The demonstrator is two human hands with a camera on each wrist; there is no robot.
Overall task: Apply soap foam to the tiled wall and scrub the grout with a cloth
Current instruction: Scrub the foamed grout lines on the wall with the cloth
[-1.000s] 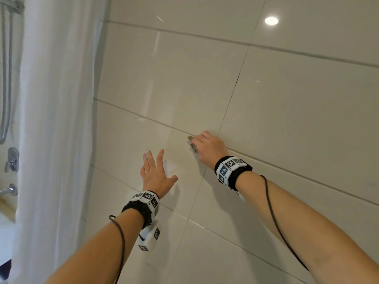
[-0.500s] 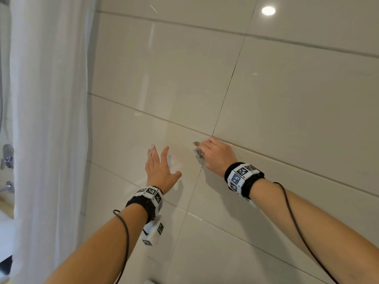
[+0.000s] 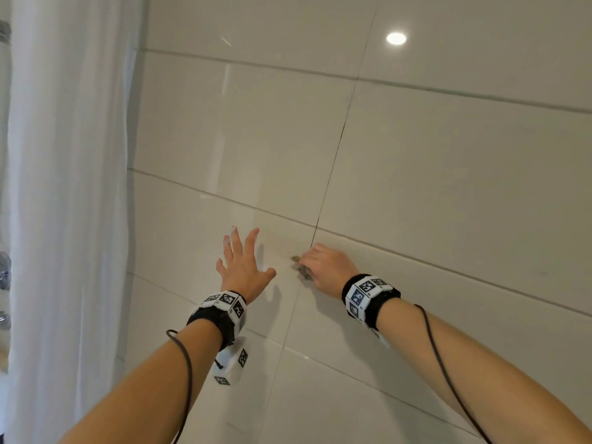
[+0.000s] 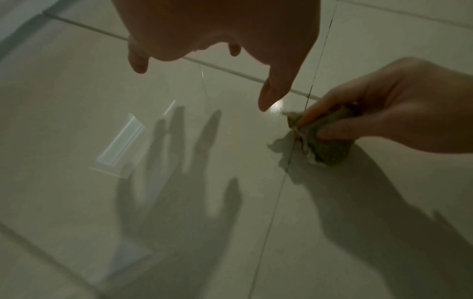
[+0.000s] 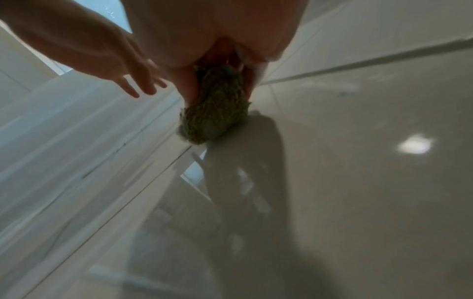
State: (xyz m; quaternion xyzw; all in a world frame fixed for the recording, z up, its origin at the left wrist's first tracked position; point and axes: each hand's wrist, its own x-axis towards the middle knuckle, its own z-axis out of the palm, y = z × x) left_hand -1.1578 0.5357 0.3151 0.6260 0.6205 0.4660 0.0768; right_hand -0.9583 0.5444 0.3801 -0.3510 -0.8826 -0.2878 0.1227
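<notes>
A glossy cream tiled wall [image 3: 432, 174] fills the head view, crossed by thin grout lines. My right hand [image 3: 323, 267] grips a bunched green cloth [image 3: 301, 269] and presses it on the vertical grout line [image 3: 333, 161], just below its crossing with a horizontal line. The cloth [image 4: 322, 139] shows crumpled between thumb and fingers in the left wrist view, and as a knobbly green wad [image 5: 215, 107] in the right wrist view. My left hand [image 3: 242, 264] is spread with straight fingers, close to or on the tile left of the cloth. No foam is visible.
A white shower curtain [image 3: 67, 203] hangs along the left side. Metal shower fittings [image 3: 4, 277] peek out past its left edge. A ceiling light reflects [image 3: 396, 38] high on the wall.
My right hand with the cloth has slid down the vertical grout line, from the crossing to just below it. The left hand stays spread beside it; the view has shifted slightly.
</notes>
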